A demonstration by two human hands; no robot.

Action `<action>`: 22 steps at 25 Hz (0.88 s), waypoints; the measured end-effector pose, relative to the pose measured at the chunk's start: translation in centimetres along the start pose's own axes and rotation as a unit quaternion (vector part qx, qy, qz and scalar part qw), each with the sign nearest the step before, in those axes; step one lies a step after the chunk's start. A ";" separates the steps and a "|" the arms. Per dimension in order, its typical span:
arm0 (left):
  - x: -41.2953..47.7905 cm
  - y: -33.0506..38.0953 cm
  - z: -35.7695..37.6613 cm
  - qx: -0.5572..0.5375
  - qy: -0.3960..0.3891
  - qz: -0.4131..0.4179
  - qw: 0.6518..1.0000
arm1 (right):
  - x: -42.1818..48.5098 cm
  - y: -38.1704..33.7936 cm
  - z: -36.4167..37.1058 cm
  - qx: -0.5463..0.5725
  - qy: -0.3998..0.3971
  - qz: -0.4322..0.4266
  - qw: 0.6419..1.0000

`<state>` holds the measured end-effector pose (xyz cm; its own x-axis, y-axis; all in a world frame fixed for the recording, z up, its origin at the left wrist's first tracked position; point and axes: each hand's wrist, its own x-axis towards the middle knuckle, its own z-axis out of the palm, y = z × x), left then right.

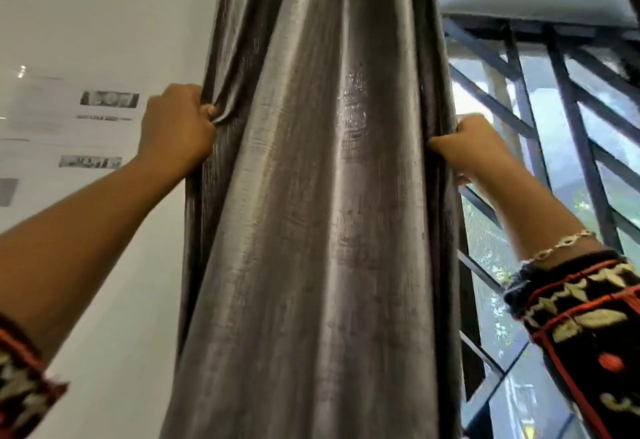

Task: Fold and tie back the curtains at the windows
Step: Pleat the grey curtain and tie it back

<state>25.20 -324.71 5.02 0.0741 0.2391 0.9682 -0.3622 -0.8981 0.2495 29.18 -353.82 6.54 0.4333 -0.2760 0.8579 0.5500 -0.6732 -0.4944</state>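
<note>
while both arms reach up, the grey curtain (pixel 311 196) hangs in the middle of the view as one gathered column, between a white wall (pixel 104 22) on the left and the barred window (pixel 554 126) on the right. the left hand (pixel 176 123) grips the curtain's left edge, its fingers curled round a bunched fold of cloth. the right hand (pixel 474 147) holds the right edge at about the same height, thumb lying along the front of the fabric; its fingers go behind the cloth, so how tightly they close i cannot tell, though it looks like a grasp.

as a judgement, the task is in its early-to-middle part: the curtain is drawn clear of most of the glass and pulled into deep pleats, but the folds look loose and uneven, and no tie-back, cord or hook shows anywhere. squaring the pleats, binding the bundle and any other curtains remain to be done.

the curtain's long axis runs vertically, top toward the ceiling and hem out of view below; it narrows upward and widens toward the bottom of the frame.
</note>
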 end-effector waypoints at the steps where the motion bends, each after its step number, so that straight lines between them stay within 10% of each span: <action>1: -0.1 0.5 -0.5 0.010 0.002 0.002 1.000 | -0.6 1.3 0.3 0.002 -0.023 0.013 1.000; 17: -15.4 4.7 0.3 -0.075 -0.078 -0.134 0.985 | -15.5 11.9 -0.4 -0.047 -0.262 0.065 0.962; 22: -21.7 10.6 -2.3 -0.097 0.127 -0.084 0.984 | -17.8 12.4 -1.0 -0.077 -0.281 0.034 0.956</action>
<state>17.61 -338.52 -13.38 -0.0771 0.4851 0.8711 -0.5366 -0.7565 0.3737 27.55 -357.97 -14.72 0.8035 0.0600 0.5922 0.4135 -0.7720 -0.4827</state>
